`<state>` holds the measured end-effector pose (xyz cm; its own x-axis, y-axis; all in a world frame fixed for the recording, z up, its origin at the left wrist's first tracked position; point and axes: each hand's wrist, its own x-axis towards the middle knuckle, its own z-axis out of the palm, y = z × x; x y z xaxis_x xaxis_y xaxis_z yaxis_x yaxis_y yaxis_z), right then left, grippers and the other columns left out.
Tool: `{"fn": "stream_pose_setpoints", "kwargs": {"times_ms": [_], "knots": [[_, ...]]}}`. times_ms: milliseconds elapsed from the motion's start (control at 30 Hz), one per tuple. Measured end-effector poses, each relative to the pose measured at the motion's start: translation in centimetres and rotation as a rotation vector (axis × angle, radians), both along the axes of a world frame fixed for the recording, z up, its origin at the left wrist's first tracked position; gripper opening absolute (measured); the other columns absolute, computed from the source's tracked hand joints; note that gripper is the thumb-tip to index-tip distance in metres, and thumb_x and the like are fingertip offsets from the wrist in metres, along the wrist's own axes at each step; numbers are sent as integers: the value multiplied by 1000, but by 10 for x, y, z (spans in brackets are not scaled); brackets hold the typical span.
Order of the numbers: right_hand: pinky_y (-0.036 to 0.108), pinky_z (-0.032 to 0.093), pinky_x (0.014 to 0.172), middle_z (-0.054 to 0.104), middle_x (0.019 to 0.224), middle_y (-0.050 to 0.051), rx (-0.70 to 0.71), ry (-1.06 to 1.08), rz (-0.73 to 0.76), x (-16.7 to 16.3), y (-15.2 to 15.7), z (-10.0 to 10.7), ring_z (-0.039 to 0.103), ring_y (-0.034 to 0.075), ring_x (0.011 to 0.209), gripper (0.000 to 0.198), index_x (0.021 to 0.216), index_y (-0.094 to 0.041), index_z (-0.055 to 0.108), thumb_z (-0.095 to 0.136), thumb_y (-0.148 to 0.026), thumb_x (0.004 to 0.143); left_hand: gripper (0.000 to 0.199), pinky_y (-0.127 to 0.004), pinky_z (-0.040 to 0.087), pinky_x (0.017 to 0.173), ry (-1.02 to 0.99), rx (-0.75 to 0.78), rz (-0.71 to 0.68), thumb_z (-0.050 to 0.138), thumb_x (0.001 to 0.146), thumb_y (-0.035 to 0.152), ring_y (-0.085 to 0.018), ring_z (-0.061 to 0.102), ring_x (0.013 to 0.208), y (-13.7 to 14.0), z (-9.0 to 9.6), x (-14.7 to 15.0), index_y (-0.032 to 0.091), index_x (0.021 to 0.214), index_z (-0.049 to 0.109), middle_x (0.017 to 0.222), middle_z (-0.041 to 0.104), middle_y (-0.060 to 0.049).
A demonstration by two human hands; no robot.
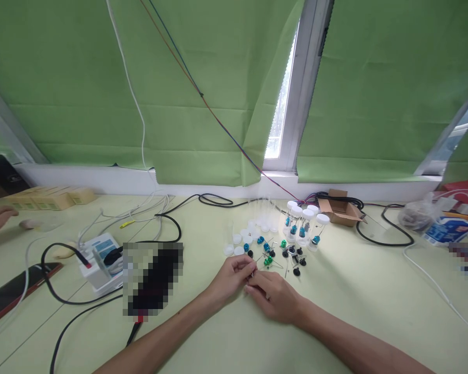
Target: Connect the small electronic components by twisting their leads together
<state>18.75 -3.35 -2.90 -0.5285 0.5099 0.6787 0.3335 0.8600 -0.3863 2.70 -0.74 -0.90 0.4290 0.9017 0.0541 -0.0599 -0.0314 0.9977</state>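
Small part (251, 276) between fingertips of left hand (236, 275) and right hand (275, 297), both pinching it — mostly hidden, long axis and direction unreadable. Five white-capped tubes (303, 230) beyond, to right.

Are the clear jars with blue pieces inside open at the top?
No: the clear jars holding blue pieces have white caps on top.

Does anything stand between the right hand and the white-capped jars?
Yes: loose black parts lie scattered between the right hand and the white-capped jars. They sit much lower than the caps, so they look like low clutter, not a barrier.
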Motion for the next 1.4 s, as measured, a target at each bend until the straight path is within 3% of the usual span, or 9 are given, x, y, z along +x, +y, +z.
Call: {"fn": "stream_pose_setpoints", "kwargs": {"times_ms": [400, 700, 967, 1400], "knots": [[27, 40, 56, 57, 67, 3, -15, -22, -2, 1, 0, -3, 51, 15, 59, 22, 81, -20, 50, 35, -16, 97, 35, -23, 37, 44, -53, -75, -36, 67, 79, 47, -9, 46, 46, -1, -1, 1, 14, 71, 61, 58, 51, 2], [27, 43, 59, 59, 72, 4, -34, -18, 14, 2, 0, -4, 53, 16, 63, 21, 86, -19, 52, 34, -14, 97, 31, -22, 37, 44, -66, -49, -63, 62, 86, 42, -8, 46, 46, 3, -11, -1, 14, 74, 61, 55, 52, 1], [28, 46, 63, 63, 77, 5, -95, 1, 23, 2, -1, -1, 57, 17, 67, 19, 93, -19, 54, 35, -16, 97, 31, -21, 38, 43, -59, -67, -51, 63, 85, 43, -9, 49, 48, 1, -6, 0, 14, 73, 60, 58, 53, 1], [26, 44, 61, 65, 74, 4, -8, 58, -3, 1, 1, -5, 58, 15, 65, 17, 90, -18, 56, 41, -18, 98, 33, -21, 37, 46, -45, -46, -46, 64, 83, 44, -9, 48, 49, -1, 0, 0, 14, 71, 60, 57, 53, 2]]}}
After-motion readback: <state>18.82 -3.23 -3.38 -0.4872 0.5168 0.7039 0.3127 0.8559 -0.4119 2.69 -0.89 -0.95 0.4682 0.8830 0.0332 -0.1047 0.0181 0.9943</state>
